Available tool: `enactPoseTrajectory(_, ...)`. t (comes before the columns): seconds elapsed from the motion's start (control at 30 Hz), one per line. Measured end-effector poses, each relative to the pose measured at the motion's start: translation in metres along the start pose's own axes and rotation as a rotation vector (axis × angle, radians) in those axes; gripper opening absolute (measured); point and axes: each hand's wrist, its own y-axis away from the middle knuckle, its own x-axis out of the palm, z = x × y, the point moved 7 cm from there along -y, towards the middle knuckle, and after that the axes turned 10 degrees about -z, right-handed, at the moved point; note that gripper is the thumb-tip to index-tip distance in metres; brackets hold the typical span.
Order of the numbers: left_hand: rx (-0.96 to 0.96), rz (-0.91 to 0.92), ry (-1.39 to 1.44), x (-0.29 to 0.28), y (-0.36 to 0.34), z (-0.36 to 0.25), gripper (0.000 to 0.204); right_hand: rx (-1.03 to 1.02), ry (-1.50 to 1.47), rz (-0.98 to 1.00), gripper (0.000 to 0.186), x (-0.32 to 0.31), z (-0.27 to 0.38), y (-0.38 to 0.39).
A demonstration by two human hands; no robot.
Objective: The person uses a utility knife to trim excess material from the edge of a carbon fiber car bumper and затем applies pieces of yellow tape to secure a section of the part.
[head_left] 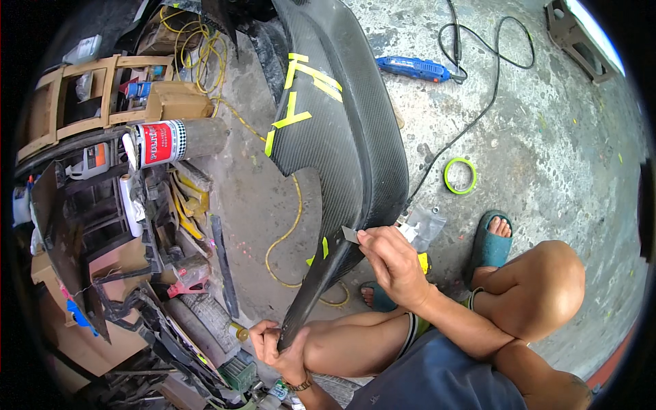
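Note:
A large black carbon-fibre panel (342, 143), curved and woven-patterned, stretches from the top of the view down toward my lap. Strips of yellow-green tape (292, 113) are stuck on its left side, with a smaller bit lower down. Its narrow lower end is gripped by my left hand (281, 352), fingers wrapped around the edge. My right hand (396, 263) pinches a small flat grey rectangular piece (350, 235) against or just over the panel's surface; I cannot tell whether it is a blade or a strip of abrasive.
On the concrete floor lie a blue corded rotary tool (413, 68), a green tape roll (460, 175) and a clear plastic bag (428, 225). A yellow hose (298, 212) winds under the panel. Left stand a large tin (160, 142), a wooden rack (109, 92) and clutter. A stool (581, 41) is far right.

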Motion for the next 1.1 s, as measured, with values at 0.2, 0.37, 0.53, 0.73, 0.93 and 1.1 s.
enactPoseTrajectory(0.2,-0.075,0.023,0.029,0.004,-0.001,-0.002,0.048,0.463,-0.374,-0.133,0.029,-0.003,-0.038,0.024)
enactPoseTrajectory(0.37,-0.072,0.015,0.049,0.004,0.0,-0.003,0.047,0.011,-0.2,0.154,0.044,-0.002,-0.007,0.019)
enactPoseTrajectory(0.53,-0.143,0.054,0.052,0.008,0.001,0.0,0.055,0.165,-0.325,0.186,0.032,-0.015,-0.003,-0.002)
enactPoseTrajectory(0.73,0.04,-0.009,-0.09,-0.019,-0.013,-0.032,0.075,0.199,-0.29,0.079,0.025,-0.023,0.03,-0.161)
enactPoseTrajectory(0.93,0.165,0.352,-0.068,0.081,-0.078,-0.122,0.084,-0.448,0.063,0.341,0.027,0.016,0.086,-0.262)
enactPoseTrajectory(1.1,0.14,0.391,-0.187,0.133,-0.102,-0.136,0.108,-0.266,-0.021,0.536,0.024,-0.025,0.067,-0.231)
